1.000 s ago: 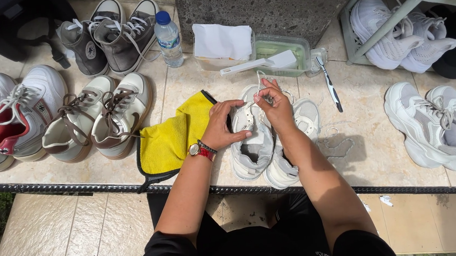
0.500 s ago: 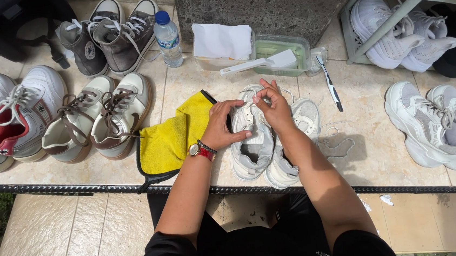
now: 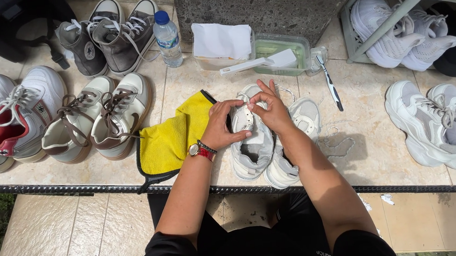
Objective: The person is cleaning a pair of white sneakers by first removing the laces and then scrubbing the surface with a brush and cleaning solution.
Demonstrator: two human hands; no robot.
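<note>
Tiled ledge (image 3: pixel 371 154), hands (image 3: pixel 222 125) on white sneaker (image 3: pixel 251 142), yellow cloth (image 3: pixel 172 138)

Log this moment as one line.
left hand: on white sneaker | right hand: at its lace area | yellow cloth: beside

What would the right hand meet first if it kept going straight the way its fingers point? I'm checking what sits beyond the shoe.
Probably the white brush lying across the green tub; the right hand points up-frame, depth unclear.

Bright, sharp daylight; soft shadows, slight wide-angle stretch at the edges.
</note>
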